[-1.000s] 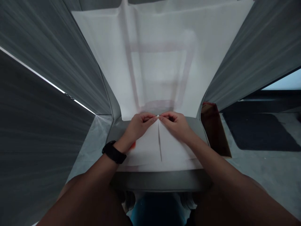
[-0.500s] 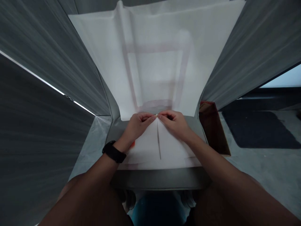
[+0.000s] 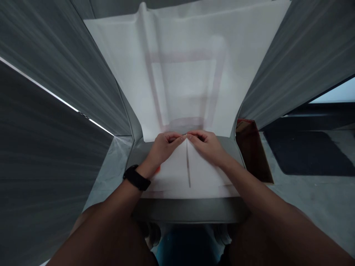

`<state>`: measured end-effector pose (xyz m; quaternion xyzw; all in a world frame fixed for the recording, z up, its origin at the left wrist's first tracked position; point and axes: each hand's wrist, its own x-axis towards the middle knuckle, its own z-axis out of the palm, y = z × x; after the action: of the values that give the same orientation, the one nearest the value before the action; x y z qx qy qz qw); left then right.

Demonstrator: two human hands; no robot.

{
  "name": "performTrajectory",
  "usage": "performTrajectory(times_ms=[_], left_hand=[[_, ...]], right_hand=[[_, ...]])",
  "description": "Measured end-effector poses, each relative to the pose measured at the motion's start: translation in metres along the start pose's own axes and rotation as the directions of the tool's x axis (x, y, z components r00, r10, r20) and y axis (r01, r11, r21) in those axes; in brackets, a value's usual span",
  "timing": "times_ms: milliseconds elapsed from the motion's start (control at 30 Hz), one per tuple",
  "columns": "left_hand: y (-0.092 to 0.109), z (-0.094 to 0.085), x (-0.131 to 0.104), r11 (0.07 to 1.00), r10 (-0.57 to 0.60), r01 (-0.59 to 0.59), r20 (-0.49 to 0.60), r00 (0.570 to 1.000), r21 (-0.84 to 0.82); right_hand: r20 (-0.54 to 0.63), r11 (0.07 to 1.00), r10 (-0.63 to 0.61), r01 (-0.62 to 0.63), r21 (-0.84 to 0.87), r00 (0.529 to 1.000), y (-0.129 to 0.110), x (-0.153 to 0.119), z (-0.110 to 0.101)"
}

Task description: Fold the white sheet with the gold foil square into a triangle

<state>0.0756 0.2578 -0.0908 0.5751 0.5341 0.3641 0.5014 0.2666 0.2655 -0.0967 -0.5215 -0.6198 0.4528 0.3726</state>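
A large sheet of thin white paper [image 3: 191, 81] lies over a grey surface [image 3: 191, 208] in front of me, and a faint frame shape shows through it. Its near part is folded into two flaps [image 3: 205, 173] that meet along a centre seam. My left hand [image 3: 163, 146], with a black watch on the wrist, pinches the left flap's tip at the seam's far end. My right hand [image 3: 206, 145] pinches the right flap's tip, fingertips almost touching the left hand's. A small red thing [image 3: 157, 170] peeks out under my left wrist.
Grey fabric-like panels [image 3: 55, 111] rise steeply on both sides of the paper. A brown glossy box or board [image 3: 251, 147] stands at the right of the surface. A dark mat [image 3: 307, 153] lies on the grey floor further right.
Hardly anything has moved: both hands stay pinched at the seam's tip, and the view has shifted slightly.
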Motion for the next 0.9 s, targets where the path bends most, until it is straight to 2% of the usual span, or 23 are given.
performTrajectory(times_ms=[133,400,633,900], left_hand=[[0.0,0.001,0.0,0.999,-0.014,0.015,0.013,1.0,-0.048],[0.002,0.001,-0.001,0.998,0.012,-0.011,0.013,1.0,-0.069],[0.005,0.001,-0.002,1.0,-0.011,0.011,0.033,0.999,-0.013],[0.005,-0.004,-0.003,0.995,0.043,-0.056,0.154,0.987,0.077]], right_hand=[[0.045,1.0,-0.009,0.008,0.024,0.999,-0.004,-0.001,-0.003],[0.093,0.993,0.083,-0.09,0.071,0.992,-0.009,0.003,-0.012],[0.076,0.993,0.08,-0.086,0.076,0.994,-0.01,0.005,-0.01],[0.019,0.998,0.02,-0.019,-0.054,1.0,-0.013,0.003,-0.006]])
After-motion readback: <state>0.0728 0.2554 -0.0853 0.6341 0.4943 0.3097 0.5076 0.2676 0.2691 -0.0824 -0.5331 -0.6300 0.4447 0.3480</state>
